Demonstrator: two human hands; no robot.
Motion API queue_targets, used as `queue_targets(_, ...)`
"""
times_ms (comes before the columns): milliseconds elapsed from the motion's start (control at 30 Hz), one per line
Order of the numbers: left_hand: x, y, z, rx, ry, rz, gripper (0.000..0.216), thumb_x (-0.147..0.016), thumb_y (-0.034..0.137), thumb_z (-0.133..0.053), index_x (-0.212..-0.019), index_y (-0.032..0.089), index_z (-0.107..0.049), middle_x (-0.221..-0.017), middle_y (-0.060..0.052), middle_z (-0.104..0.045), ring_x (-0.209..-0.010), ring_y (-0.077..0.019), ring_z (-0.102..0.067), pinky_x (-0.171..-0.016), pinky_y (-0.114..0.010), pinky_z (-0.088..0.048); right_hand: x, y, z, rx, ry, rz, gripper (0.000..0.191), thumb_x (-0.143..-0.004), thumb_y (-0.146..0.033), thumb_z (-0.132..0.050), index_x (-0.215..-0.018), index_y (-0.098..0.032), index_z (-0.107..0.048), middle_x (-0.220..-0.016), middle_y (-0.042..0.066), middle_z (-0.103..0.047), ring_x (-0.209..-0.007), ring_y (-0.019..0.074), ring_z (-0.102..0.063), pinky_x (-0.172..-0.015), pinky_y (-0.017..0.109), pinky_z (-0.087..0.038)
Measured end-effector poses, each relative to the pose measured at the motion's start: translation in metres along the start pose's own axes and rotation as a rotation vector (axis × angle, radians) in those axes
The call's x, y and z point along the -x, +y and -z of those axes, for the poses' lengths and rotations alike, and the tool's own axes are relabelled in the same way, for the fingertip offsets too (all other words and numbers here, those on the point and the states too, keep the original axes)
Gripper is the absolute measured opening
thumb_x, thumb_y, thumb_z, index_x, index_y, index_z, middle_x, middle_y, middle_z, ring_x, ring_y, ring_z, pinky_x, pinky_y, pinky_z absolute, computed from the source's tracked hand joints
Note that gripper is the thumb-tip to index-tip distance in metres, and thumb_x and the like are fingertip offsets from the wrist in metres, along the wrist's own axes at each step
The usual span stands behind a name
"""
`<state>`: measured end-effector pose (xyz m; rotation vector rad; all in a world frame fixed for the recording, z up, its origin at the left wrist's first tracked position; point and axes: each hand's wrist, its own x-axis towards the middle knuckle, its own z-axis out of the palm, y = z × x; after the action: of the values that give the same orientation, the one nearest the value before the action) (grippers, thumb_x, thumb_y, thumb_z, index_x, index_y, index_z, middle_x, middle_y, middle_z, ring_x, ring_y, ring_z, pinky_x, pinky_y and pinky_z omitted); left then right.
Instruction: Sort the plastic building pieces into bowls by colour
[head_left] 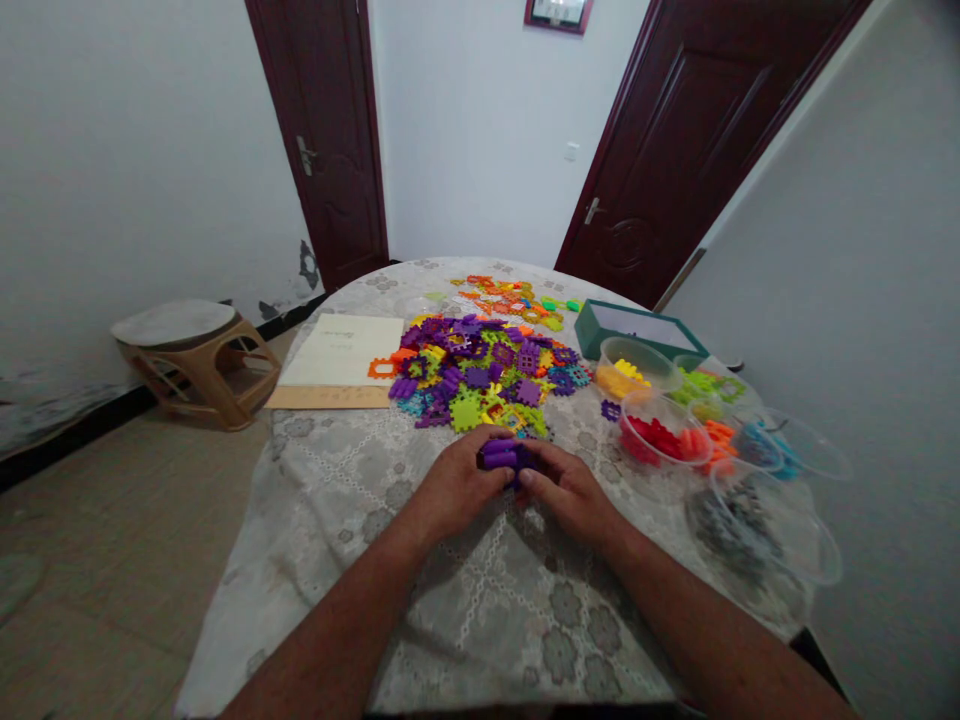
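My left hand and my right hand meet over the patterned tablecloth, both closed around a stack of purple plastic pieces held between them. Just beyond the hands lies a heap of colourful interlocking plastic pieces, purple, green, yellow, orange and blue. A smaller scatter of orange and green pieces lies farther back on the table.
Clear bowls stand at the right: yellow pieces, red pieces, green pieces, others nearer the edge. A green box sits behind them, a beige booklet at left. A stool stands on the floor.
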<state>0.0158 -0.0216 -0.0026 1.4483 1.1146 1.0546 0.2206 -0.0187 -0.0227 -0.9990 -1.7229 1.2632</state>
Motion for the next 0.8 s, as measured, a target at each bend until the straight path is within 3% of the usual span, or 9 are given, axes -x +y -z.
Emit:
queue_targets(133, -0.005, 0.000, -0.004, 0.290, 0.044, 0.162, 0.041, -0.076, 0.017, -0.080, -0.117, 0.019, -0.073, -0.115, -0.014, -0.072, -0.095, -0.0245, -0.071, -0.074, -0.036, -0.063, -0.001, -0.001, 0.010, 0.354, 0.102, 0.184, 0.036, -0.100, -0.035, -0.062, -0.134, -0.024, -0.066, -0.122, 0.011, -0.072, -0.103, 0.0251, -0.070, -0.089, 0.042, -0.060)
queue_targets(233, -0.008, 0.004, -0.001, 0.488, 0.159, 0.230, 0.031, -0.080, 0.016, -0.080, -0.109, 0.017, -0.069, -0.114, -0.013, -0.070, -0.094, -0.0206, -0.070, -0.076, -0.034, -0.066, -0.004, 0.004, 0.022, 0.638, 0.213, 0.281, 0.030, -0.101, -0.029, -0.059, -0.129, -0.023, -0.068, -0.116, 0.013, -0.072, -0.107, 0.0279, -0.067, -0.098, 0.048, -0.055)
queue_targets(367, -0.014, 0.010, 0.010, 0.666, 0.264, 0.259, 0.030, -0.081, 0.009, -0.079, -0.106, 0.017, -0.064, -0.114, -0.009, -0.070, -0.089, -0.0146, -0.073, -0.079, -0.027, -0.066, -0.007, 0.012, 0.035, 0.845, 0.181, 0.294, 0.028, -0.097, -0.028, -0.066, -0.124, -0.022, -0.069, -0.120, 0.014, -0.069, -0.114, 0.0309, -0.062, -0.104, 0.051, -0.050)
queue_targets(600, -0.014, 0.011, 0.014, 0.739, 0.309, 0.287, 0.024, -0.088, 0.010, -0.070, -0.110, 0.017, -0.064, -0.116, -0.012, -0.072, -0.098, -0.0180, -0.074, -0.085, -0.032, -0.067, -0.007, 0.018, 0.035, 0.918, 0.092, 0.212, 0.017, -0.095, -0.026, -0.067, -0.110, -0.022, -0.071, -0.117, 0.012, -0.068, -0.115, 0.0290, -0.060, -0.104, 0.047, -0.048)
queue_targets(700, -0.013, 0.010, 0.014, 0.747, 0.312, 0.277, 0.025, -0.087, 0.011, -0.069, -0.112, 0.017, -0.066, -0.121, -0.013, -0.071, -0.105, -0.0208, -0.072, -0.089, -0.038, -0.067, -0.009, 0.016, 0.036, 0.839, 0.156, 0.221, 0.014, -0.093, -0.024, -0.067, -0.107, -0.022, -0.070, -0.115, 0.011, -0.068, -0.112, 0.0283, -0.062, -0.102, 0.046, -0.050)
queue_targets(800, -0.011, 0.011, 0.011, 0.733, 0.284, 0.313, 0.029, -0.089, 0.016, -0.070, -0.117, 0.018, -0.066, -0.125, -0.015, -0.069, -0.108, -0.0230, -0.071, -0.090, -0.043, -0.066, -0.008, 0.012, 0.035, 0.748, 0.286, 0.305, 0.025, -0.094, -0.025, -0.067, -0.119, -0.024, -0.065, -0.122, 0.013, -0.066, -0.120, 0.0299, -0.061, -0.107, 0.050, -0.050)
